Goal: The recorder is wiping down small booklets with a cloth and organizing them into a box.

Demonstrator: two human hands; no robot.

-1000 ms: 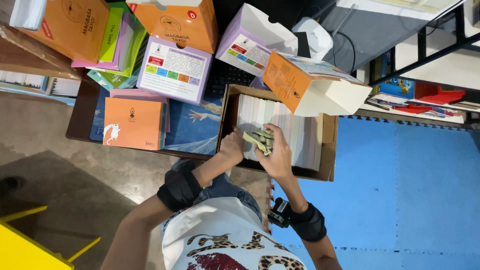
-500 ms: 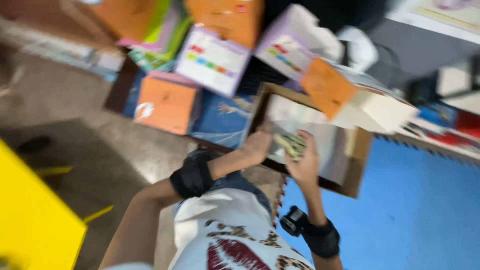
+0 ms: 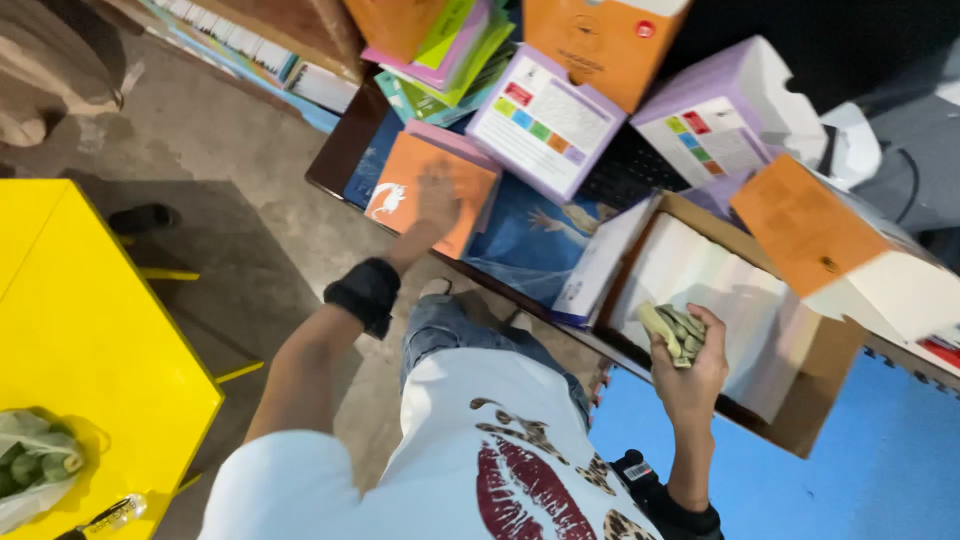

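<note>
My right hand (image 3: 693, 375) is closed around a crumpled greenish wad of paper (image 3: 673, 331), held over an open cardboard box (image 3: 800, 425) packed with white sheets. My left hand (image 3: 437, 202), blurred with motion, reaches out flat over an orange box (image 3: 400, 195) with a white figure on it, lying on a blue picture book (image 3: 530, 245). A black band sits on each wrist.
Purple and orange boxes (image 3: 545, 120) are piled at the back on a dark low table (image 3: 335, 160). An orange-and-white box (image 3: 850, 255) leans on the cardboard box. A yellow table (image 3: 90, 340) with a plastic bag (image 3: 35, 470) stands at left, blue floor mat (image 3: 900, 480) at right.
My left hand left the wad at the cardboard box and swung left to the orange box. The right hand keeps the wad. The view has shifted toward the yellow table.
</note>
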